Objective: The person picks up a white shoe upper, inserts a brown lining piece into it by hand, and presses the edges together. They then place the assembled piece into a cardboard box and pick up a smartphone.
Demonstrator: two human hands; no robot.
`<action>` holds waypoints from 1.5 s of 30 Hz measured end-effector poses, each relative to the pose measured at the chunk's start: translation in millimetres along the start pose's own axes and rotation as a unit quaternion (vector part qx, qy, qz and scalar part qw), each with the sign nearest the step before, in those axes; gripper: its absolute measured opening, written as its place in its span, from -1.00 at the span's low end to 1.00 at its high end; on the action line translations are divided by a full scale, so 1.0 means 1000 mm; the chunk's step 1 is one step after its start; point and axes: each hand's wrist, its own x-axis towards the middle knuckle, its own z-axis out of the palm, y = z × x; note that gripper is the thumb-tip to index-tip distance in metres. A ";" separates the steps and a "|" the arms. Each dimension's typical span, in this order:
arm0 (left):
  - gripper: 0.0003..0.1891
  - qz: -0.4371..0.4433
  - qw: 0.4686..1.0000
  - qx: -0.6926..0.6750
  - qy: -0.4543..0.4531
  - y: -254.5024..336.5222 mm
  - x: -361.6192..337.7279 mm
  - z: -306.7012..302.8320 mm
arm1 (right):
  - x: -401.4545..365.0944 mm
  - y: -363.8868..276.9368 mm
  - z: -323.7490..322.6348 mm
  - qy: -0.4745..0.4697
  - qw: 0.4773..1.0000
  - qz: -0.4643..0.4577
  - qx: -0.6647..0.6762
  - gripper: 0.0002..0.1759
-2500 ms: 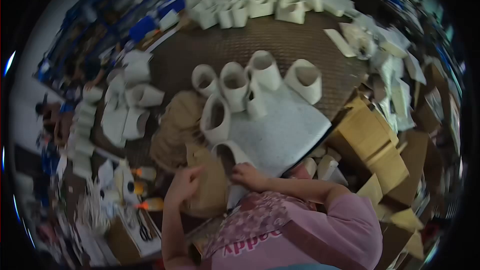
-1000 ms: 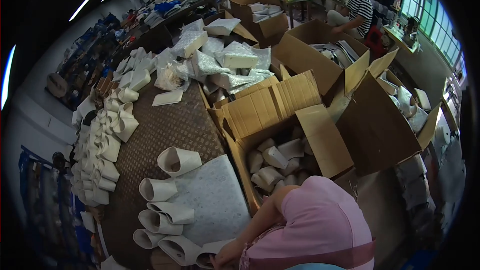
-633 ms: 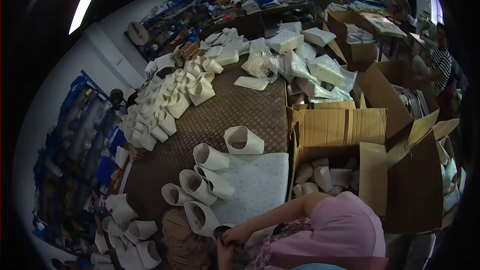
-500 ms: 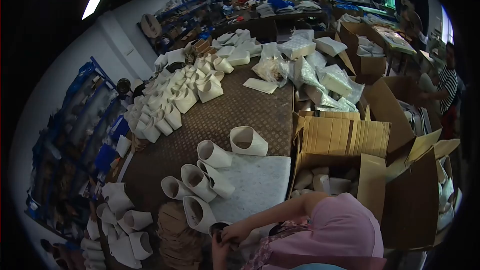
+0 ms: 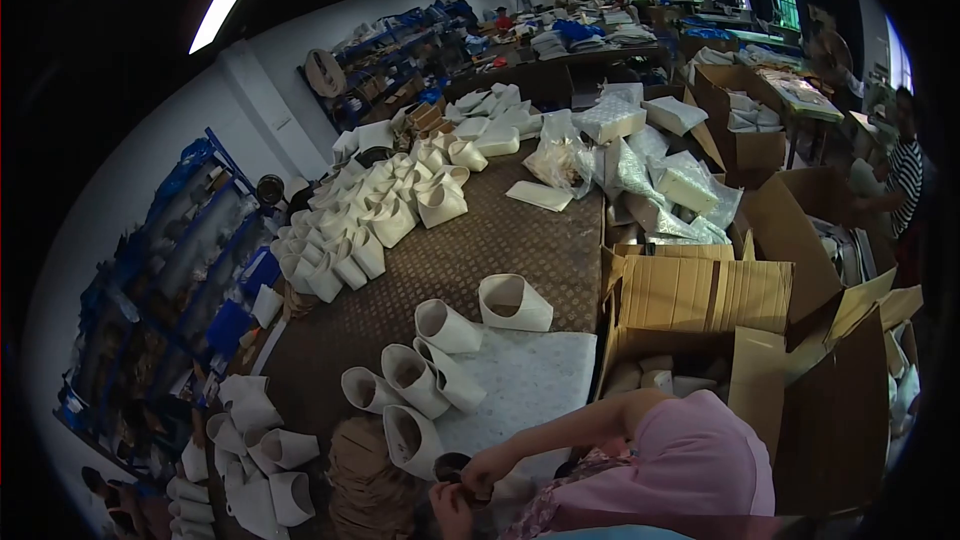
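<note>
My right hand (image 5: 490, 465) is curled shut on the dark-mouthed rim of a white rolled piece (image 5: 453, 466), which sits at the near edge of the white pad (image 5: 525, 385), close to my chest. My left hand (image 5: 446, 512) lies just under it, touching or nearly so, and I cannot tell whether its fingers are closed. More rolled pieces (image 5: 412, 382) lie along the pad's left edge, and an open cardboard box (image 5: 700, 295) stands to the right.

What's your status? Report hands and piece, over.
Right hand grips white tube piece, left hand beneath. Piece at near edge of foam pad. Other tubes stand alongside.
</note>
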 end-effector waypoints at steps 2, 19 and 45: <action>-0.45 0.134 0.989 0.057 -0.030 0.007 0.002 -0.011 | -0.008 -0.006 -0.004 0.004 1.000 0.018 0.003 -0.79; -0.72 0.158 0.933 0.155 -0.283 0.046 0.024 -0.045 | 0.018 -0.003 0.002 -0.031 0.995 0.076 -0.061 -0.78; -0.86 0.074 0.911 0.318 -0.253 0.009 0.025 0.001 | 0.015 -0.052 -0.011 -0.071 0.960 0.212 -0.171 -0.74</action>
